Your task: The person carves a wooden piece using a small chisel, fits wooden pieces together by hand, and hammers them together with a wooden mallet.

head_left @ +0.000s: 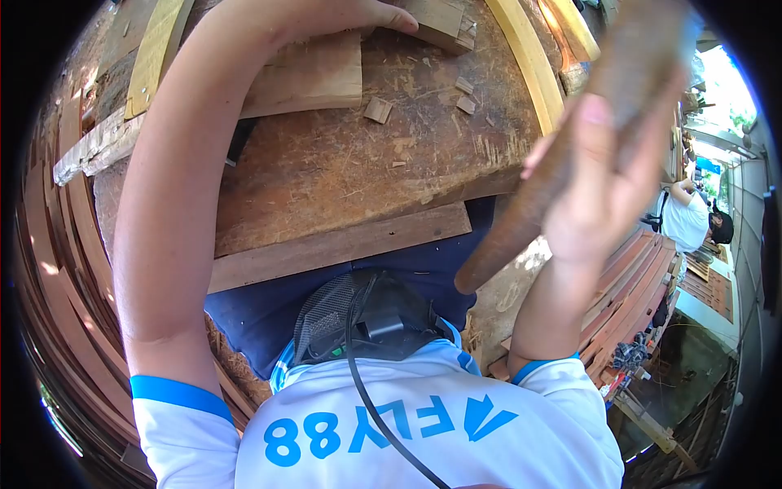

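My right hand (pixel 601 183) is raised at the right and closed around a thick brown wooden club (pixel 529 200). The club is held at a slant, with its rounded lower end over my lap and its upper part blurred. At the top edge of the view is my left hand (pixel 376 15), mostly cut off. Its thumb points right, beside a wood block (pixel 436 23); whether it touches the block I cannot tell. My other left fingers are hidden. Below that hand a pale board (pixel 314 81) lies on the worn wooden workbench (pixel 326 175).
Small wood chips (pixel 378 110) lie on the bench. A yellowish wood strip (pixel 529 61) runs along its right side. Long boards (pixel 61 269) are stacked at the left, and more reddish planks (pixel 627 281) at the right. Another person (pixel 686 220) is farther back at right.
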Available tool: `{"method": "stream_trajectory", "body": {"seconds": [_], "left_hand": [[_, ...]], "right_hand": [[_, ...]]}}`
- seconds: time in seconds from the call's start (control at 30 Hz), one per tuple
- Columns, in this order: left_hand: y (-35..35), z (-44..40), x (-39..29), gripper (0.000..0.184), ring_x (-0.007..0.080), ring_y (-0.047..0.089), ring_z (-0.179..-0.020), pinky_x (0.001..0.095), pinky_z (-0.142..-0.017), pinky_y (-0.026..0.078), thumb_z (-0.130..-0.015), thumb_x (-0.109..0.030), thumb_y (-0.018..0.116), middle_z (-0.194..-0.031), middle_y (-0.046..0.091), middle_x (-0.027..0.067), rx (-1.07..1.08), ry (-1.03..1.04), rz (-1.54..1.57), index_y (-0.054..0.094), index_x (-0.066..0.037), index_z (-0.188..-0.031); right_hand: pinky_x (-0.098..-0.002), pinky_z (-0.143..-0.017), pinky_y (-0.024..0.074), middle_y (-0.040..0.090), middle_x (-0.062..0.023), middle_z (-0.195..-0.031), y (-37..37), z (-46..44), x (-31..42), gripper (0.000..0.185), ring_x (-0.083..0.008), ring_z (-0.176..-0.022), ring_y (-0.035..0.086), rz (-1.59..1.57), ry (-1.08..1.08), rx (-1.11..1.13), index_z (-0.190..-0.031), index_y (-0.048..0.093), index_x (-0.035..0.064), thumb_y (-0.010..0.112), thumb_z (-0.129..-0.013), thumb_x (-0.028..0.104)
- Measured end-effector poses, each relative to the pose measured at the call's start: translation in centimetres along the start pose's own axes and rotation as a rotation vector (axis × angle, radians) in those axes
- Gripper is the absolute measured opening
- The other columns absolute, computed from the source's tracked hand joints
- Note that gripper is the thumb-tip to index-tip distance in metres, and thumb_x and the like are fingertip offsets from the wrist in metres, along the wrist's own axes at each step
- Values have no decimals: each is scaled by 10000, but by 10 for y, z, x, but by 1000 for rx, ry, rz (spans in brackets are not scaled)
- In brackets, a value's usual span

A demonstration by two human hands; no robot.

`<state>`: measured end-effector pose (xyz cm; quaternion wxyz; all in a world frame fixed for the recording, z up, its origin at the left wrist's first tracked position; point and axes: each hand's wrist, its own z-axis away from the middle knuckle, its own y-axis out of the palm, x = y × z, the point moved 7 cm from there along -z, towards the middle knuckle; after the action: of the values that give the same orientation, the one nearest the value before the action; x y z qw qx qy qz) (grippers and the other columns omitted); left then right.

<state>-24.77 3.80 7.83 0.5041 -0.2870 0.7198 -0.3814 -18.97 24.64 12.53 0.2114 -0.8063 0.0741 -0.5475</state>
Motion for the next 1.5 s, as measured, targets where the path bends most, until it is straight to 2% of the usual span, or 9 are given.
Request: {"method": "stream_trajectory", "body": {"seconds": [0.13, 0.27, 0.37, 0.73, 0.87, 0.97, 1.13, 1.23, 1.5], "left_hand": [[4, 1, 2, 452, 402, 744, -1101, 441, -995, 578, -878, -246, 874, -1199, 774, 241, -27, 40, -37, 792, 28, -1228], [5, -1, 7, 473, 397, 753, -1091, 438, -991, 582, -870, -255, 884, -1196, 779, 241, -6, -21, -6, 791, 30, -1236], [5, 6, 4, 477, 393, 757, -1084, 431, -984, 584, -865, -257, 888, -1185, 784, 239, -68, 5, -29, 791, 33, -1232], [5, 1, 6, 456, 386, 762, -1031, 424, -930, 591, -865, -235, 880, -1130, 795, 234, -34, 3, 4, 792, 40, -1218], [9, -4, 16, 443, 390, 761, -987, 424, -899, 591, -868, -231, 875, -1087, 797, 233, -12, -30, 33, 792, 42, -1207], [4, -3, 8, 426, 394, 757, -960, 429, -876, 585, -866, -229, 874, -1048, 793, 238, -17, 16, 35, 795, 41, -1187], [11, 0, 13, 402, 406, 751, -952, 438, -866, 578, -865, -230, 872, -1025, 785, 250, 14, 18, 54, 800, 38, -1156], [5, -7, 8, 417, 414, 744, -1023, 451, -924, 576, -869, -238, 867, -1088, 781, 251, 38, -12, 38, 797, 32, -1178], [14, -1, 6, 429, 430, 705, -1148, 482, -1034, 544, -919, -244, 817, -1210, 756, 225, 3, 52, 12, 768, 16, -1256]], "right_hand": [[-287, -534, 533, 725, -168, -1328, 11, 12, -38, 705, -97, -588, 612, 274, 220, 306, -1716, 380, 126, 678, -1089, 248], [-285, -525, 528, 716, -144, -1204, -3, 13, -31, 720, -104, -577, 609, 148, 31, 115, -1722, 347, 106, 667, -1093, 246], [-283, -518, 525, 708, -126, -1111, 10, 9, -54, 731, -109, -569, 606, 507, -56, 254, -1727, 323, 91, 658, -1096, 245], [-287, -514, 524, 670, -90, -849, -4, 10, -52, 769, -119, -545, 599, 270, -13, 129, -1740, 252, 52, 639, -1102, 240], [-286, -655, 568, 712, -204, -1188, 9, 20, -62, 789, -175, -757, 696, 384, 29, 169, -1737, 249, 32, 658, -1091, 226], [-283, -587, 557, 738, -203, -1228, 9, 7, -49, 790, -138, -644, 640, 525, -272, 160, -1734, 252, 26, 662, -1087, 221], [-282, -520, 562, 719, -216, -1232, 6, 25, -60, 778, -144, -637, 685, 379, 102, 216, -1736, 262, 55, 652, -1087, 239], [-336, -688, 606, 756, -203, -1189, 0, 15, -76, 828, -230, -598, 670, 365, 109, 266, -1752, 228, 73, 665, -1082, 287], [-364, -465, 585, 621, -159, -887, -2, -5, -104, 828, -221, -547, 661, -450, 173, 121, -1770, -29, 223, 499, -1134, 269]]}}
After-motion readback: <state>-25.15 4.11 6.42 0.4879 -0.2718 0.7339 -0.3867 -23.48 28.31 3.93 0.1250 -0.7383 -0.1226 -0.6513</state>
